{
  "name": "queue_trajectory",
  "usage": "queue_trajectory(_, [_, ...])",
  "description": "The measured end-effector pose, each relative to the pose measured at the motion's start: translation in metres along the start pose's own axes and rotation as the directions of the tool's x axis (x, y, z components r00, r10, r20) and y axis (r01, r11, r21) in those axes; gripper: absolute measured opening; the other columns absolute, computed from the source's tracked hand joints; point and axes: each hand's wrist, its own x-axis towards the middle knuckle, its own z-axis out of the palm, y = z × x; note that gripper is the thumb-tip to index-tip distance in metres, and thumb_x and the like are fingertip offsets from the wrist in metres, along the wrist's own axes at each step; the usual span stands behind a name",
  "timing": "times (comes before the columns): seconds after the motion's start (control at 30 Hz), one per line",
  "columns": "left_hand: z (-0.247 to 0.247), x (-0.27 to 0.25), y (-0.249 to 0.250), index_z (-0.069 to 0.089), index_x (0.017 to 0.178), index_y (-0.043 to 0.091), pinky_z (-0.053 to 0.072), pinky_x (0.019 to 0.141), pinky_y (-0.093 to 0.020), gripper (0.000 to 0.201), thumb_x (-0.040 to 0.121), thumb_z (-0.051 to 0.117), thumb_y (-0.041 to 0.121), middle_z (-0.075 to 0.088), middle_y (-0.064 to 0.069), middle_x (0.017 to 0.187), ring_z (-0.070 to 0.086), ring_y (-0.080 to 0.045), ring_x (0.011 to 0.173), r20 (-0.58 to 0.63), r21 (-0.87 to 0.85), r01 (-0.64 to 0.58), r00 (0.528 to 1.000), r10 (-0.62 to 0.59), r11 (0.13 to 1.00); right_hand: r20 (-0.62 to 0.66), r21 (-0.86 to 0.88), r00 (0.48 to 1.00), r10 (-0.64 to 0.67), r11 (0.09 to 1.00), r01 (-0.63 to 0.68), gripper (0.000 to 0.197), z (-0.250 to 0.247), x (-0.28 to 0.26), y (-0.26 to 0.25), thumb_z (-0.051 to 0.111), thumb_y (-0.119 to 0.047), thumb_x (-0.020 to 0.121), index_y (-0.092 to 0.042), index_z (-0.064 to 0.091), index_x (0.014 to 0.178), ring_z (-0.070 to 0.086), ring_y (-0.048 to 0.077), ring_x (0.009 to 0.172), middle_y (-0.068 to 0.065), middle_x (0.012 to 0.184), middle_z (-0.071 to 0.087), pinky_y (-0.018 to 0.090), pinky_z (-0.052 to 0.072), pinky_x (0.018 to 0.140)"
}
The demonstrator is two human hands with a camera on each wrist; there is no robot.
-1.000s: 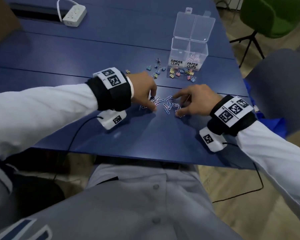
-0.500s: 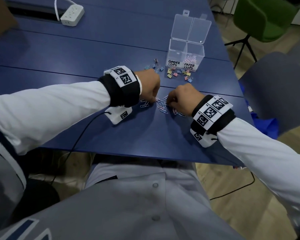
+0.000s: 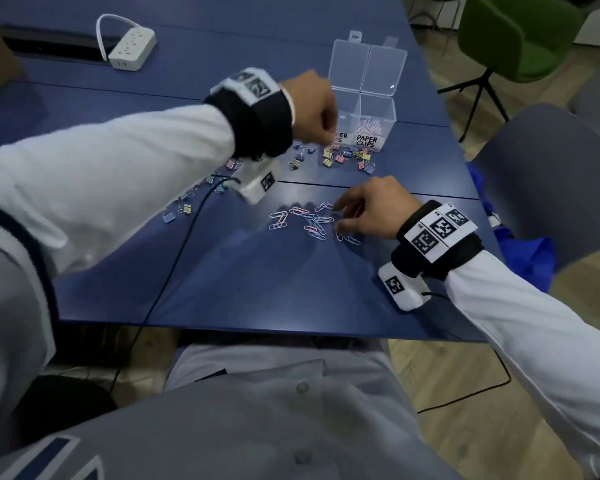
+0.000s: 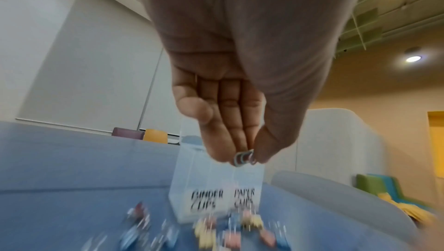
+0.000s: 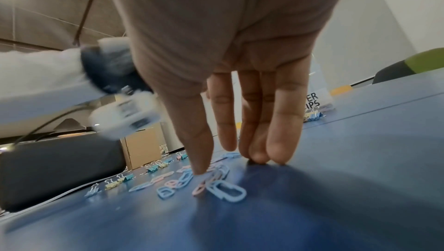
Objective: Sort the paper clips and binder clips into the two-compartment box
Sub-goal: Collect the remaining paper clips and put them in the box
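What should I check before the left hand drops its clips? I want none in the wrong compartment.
1. Left hand pinches pale paper clips at its fingertips: ok.
2. Clear two-compartment plastic box has both lids open: ok.
3. Left hand is over the compartment labelled PAPER CLIPS: not ok, it is nearer the binder side.
4. Paper clip compartment has room: ok, only a few pink clips inside.
5. Right hand is away from the box, fingers on the loose pastel paper clips on the blue table: ok.
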Motion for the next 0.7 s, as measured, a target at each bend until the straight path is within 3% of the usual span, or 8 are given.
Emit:
queue_trajectory(0.07, [-0.01, 0.032, 0.009, 0.075, 0.087, 0.014, 0.054, 0.082, -0.03, 0.016, 0.079, 0.067, 0.025, 0.074, -0.005, 0.084, 0.068, -0.018, 0.08, -0.081, -0.024, -0.041, 0.996, 0.039, 0.999, 0.012, -0.003, 1.0, 0.007, 1.0, -0.007, 0.031, 0.0, -0.002, 0.001, 0.079, -0.036, 0.075, -0.023, 0.074, 0.103, 0.067, 0.009, 0.081, -0.004, 0.087, 0.073, 0.019, 0.05, 0.072])
queue_trajectory(0.13, [-0.014, 0.063, 0.017, 0.075, 0.091, 0.014, 0.045, 0.081, -0.02, 0.017, 0.081, 0.068, 0.026, 0.073, -0.002, 0.088, 0.066, -0.017, 0.085, -0.104, -0.029, -0.049, 0.994, 0.046, 0.998, 0.015, -0.01, 1.0, 0.019, 1.0, -0.019, 0.033, 0.001, -0.002, 0.002, 0.078, -0.036, 0.075, -0.023, 0.074, 0.105, 0.064, 0.009, 0.081, -0.004, 0.09, 0.073, 0.018, 0.048, 0.071])
queue_trajectory(0.27, [-0.005, 0.107, 0.027, 0.075, 0.091, 0.016, 0.048, 0.075, -0.026, 0.018, 0.079, 0.07, 0.029, 0.074, -0.004, 0.09, 0.069, -0.022, 0.085, -0.067, 0.0, -0.004, 0.998, 0.004, 1.0, 0.023, 0.008, 0.999, 0.039, 0.999, -0.039, 0.037, 0.002, -0.003, 0.005, 0.076, -0.041, 0.076, -0.022, 0.073, 0.108, 0.064, 0.01, 0.084, -0.005, 0.09, 0.071, 0.021, 0.05, 0.076])
queue_trajectory(0.4, [0.011, 0.127, 0.023, 0.075, 0.098, 0.01, 0.044, 0.077, -0.023, 0.02, 0.083, 0.067, 0.021, 0.073, -0.008, 0.1, 0.067, -0.025, 0.093, -0.016, 0.026, 0.006, 1.0, -0.005, 1.0, 0.022, 0.054, 0.999, 0.05, 0.997, -0.051, 0.047, 0.004, -0.007, 0.007, 0.078, -0.051, 0.071, -0.022, 0.072, 0.107, 0.063, 0.01, 0.083, -0.008, 0.088, 0.068, 0.021, 0.048, 0.074])
queue_trajectory(0.5, [0.01, 0.12, 0.015, 0.074, 0.102, 0.009, 0.045, 0.08, -0.024, 0.021, 0.085, 0.064, 0.018, 0.073, -0.009, 0.105, 0.067, -0.025, 0.097, -0.071, 0.001, 0.025, 0.997, -0.025, 1.0, 0.026, 0.075, 0.998, 0.063, 0.995, -0.065, 0.05, 0.004, -0.011, 0.012, 0.08, -0.052, 0.067, -0.024, 0.071, 0.107, 0.064, 0.012, 0.083, -0.009, 0.085, 0.065, 0.024, 0.051, 0.078])
queue_trajectory(0.6, [-0.001, 0.085, 0.009, 0.073, 0.106, 0.014, 0.049, 0.087, -0.029, 0.024, 0.088, 0.061, 0.025, 0.073, -0.006, 0.104, 0.066, -0.023, 0.095, -0.173, -0.02, -0.012, 0.985, 0.008, 1.0, 0.035, 0.038, 0.996, 0.078, 0.996, -0.079, 0.042, 0.007, -0.016, 0.016, 0.082, -0.047, 0.066, -0.027, 0.071, 0.101, 0.062, 0.012, 0.077, -0.008, 0.08, 0.065, 0.027, 0.053, 0.077])
queue_trajectory(0.63, [-0.004, 0.067, 0.007, 0.072, 0.108, 0.016, 0.05, 0.088, -0.03, 0.025, 0.088, 0.061, 0.028, 0.073, -0.004, 0.102, 0.066, -0.022, 0.091, -0.173, -0.014, -0.043, 0.984, 0.04, 0.999, 0.042, 0.023, 0.995, 0.087, 0.996, -0.088, 0.039, 0.008, -0.018, 0.016, 0.082, -0.044, 0.065, -0.027, 0.071, 0.098, 0.062, 0.013, 0.076, -0.008, 0.079, 0.065, 0.028, 0.053, 0.076])
queue_trajectory(0.7, [-0.005, 0.025, 0.003, 0.069, 0.112, 0.023, 0.049, 0.085, -0.028, 0.028, 0.086, 0.064, 0.032, 0.072, 0.002, 0.093, 0.062, -0.016, 0.078, -0.046, 0.023, -0.104, 0.993, 0.105, 0.994, 0.058, -0.007, 0.993, 0.101, 0.995, -0.101, 0.034, 0.009, -0.02, 0.014, 0.082, -0.038, 0.067, -0.025, 0.071, 0.096, 0.062, 0.015, 0.077, -0.006, 0.08, 0.065, 0.026, 0.052, 0.074])
